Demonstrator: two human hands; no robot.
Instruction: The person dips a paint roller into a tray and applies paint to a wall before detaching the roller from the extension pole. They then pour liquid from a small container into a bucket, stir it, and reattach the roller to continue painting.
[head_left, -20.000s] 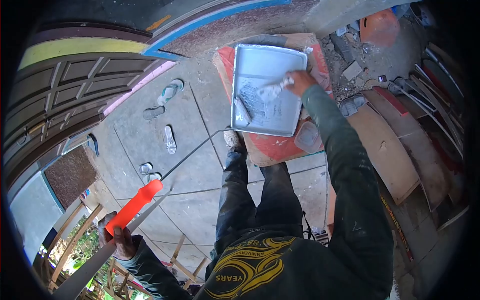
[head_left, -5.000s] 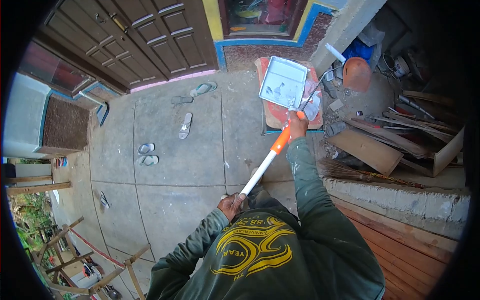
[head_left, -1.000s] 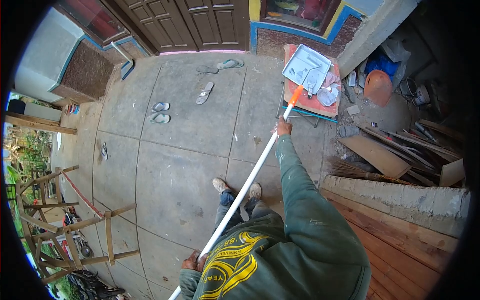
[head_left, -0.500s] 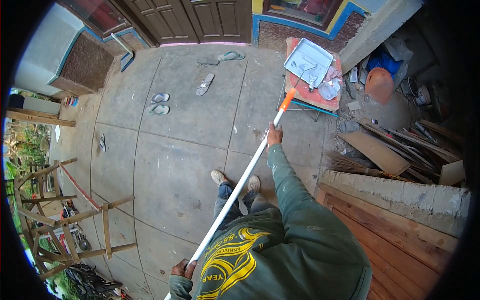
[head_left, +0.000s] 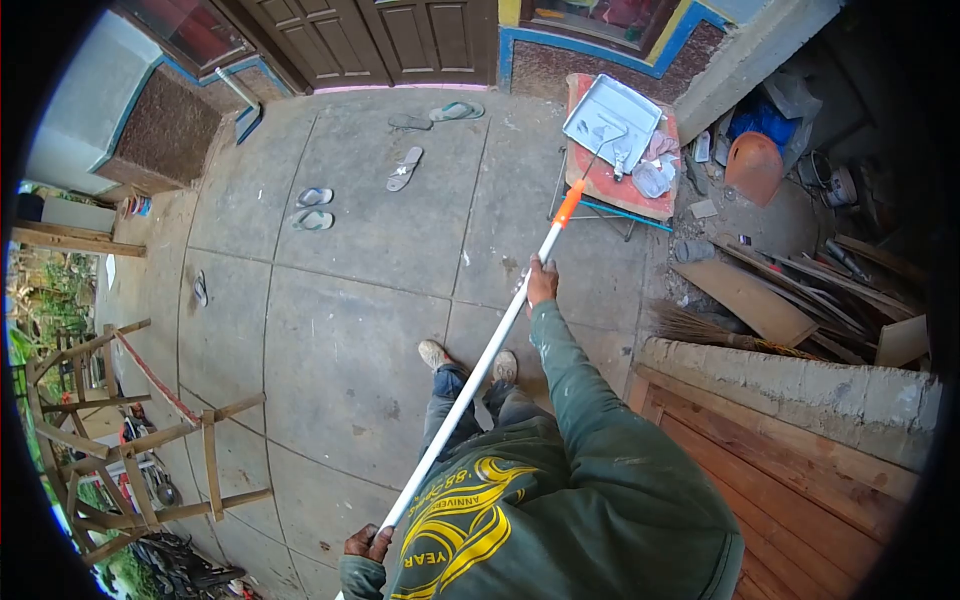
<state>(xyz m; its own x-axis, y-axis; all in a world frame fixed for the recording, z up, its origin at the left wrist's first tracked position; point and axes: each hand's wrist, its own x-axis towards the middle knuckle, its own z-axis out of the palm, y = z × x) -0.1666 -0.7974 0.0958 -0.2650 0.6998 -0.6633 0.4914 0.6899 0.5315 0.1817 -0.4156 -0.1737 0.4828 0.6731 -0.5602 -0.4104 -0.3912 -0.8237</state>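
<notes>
A long white pole (head_left: 480, 372) with an orange end (head_left: 568, 205) slants across my body. My right hand (head_left: 541, 281) is closed around its upper part, arm stretched forward. Lower down, beside my left hip, my left hand (head_left: 369, 542) is wrapped round the same pole. From the orange end a thin wire roller frame (head_left: 601, 147) reaches into a white paint tray (head_left: 590, 97); the roller itself is hard to make out against the pale paint. The tray lies on a red-topped stand (head_left: 650, 207), next to a clear plastic container (head_left: 652, 181) and a crumpled cloth (head_left: 662, 146).
Several sandals (head_left: 405, 169) lie on the concrete floor (head_left: 350, 310). A wooden frame (head_left: 210, 460) stands at left. Scrap boards (head_left: 745, 300), a broom (head_left: 690, 325) and a low block wall (head_left: 790, 390) are at right. Brown doors (head_left: 430, 45) stand ahead.
My right hand and the pole's orange end have shifted slightly back toward me and left. The whole view has moved a little too. Both hands keep their hold.
</notes>
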